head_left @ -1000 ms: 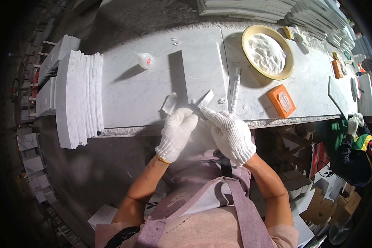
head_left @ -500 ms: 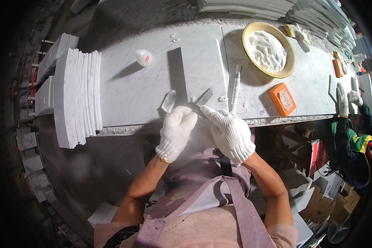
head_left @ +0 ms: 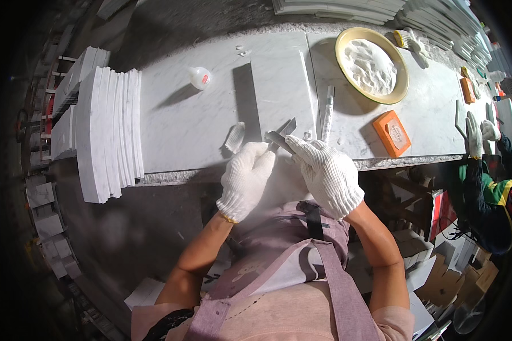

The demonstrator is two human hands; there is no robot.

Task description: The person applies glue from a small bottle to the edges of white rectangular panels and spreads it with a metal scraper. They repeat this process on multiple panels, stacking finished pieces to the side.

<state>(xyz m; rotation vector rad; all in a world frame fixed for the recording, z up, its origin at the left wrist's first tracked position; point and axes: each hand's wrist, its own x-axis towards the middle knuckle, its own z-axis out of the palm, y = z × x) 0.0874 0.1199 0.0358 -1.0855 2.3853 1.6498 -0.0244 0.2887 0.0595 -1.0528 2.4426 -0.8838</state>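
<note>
Both my hands wear white knit gloves above the front edge of the bench. My left hand (head_left: 246,181) is closed on a flat metal scraper blade (head_left: 287,129), which points up and to the right. My right hand (head_left: 331,177) grips a second, darker flat blade (head_left: 280,140), angled up and to the left. The two blades cross or touch just beyond my fingertips. Behind them a narrow white marble slab (head_left: 280,79) lies on the bench. A whitish ribbed scrap (head_left: 235,137) rests beside my left hand, and a slim marker-like tube (head_left: 328,113) lies beyond my right.
A bowl of white powder (head_left: 405,68), an orange box (head_left: 392,134) and a small white bottle (head_left: 199,78) stand on the marble bench (head_left: 176,131). Stacked marble slabs (head_left: 109,133) stand at the left. At the far right, a co-worker's gloved hands (head_left: 474,135) are over the bench.
My right hand has shifted slightly right and turned, and its blade now shows across the left one. My left hand has moved a little; its blade tip sits slightly further right.
</note>
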